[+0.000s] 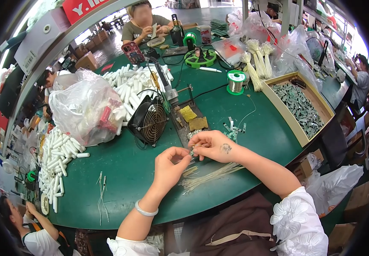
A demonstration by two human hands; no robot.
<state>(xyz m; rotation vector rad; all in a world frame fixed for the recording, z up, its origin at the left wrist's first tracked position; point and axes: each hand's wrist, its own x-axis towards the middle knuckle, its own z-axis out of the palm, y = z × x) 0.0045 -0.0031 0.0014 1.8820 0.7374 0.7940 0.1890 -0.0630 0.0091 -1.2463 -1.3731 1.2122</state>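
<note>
My left hand [171, 167] and my right hand [212, 146] meet over the near edge of the green table, fingertips close together. Between the left thumb and finger sits a small circuit board [191, 152], mostly covered by the fingers. The right hand pinches a thin pale wire [197, 145]. Whether wire and board touch, I cannot tell. Below the hands lies a bundle of pale wires [206, 178]. Several loose small boards [232, 129] lie just beyond my right hand. Ahead of the fingers are yellow sponges [188, 113] on a dark soldering tray.
A round black fan [149, 120] stands left of the tray, beside a plastic bag [84, 109] and heaps of white tubes [59, 151]. At right is a cardboard tray [297, 137] of small boards. A solder spool [235, 82] stands behind. Other people sit around.
</note>
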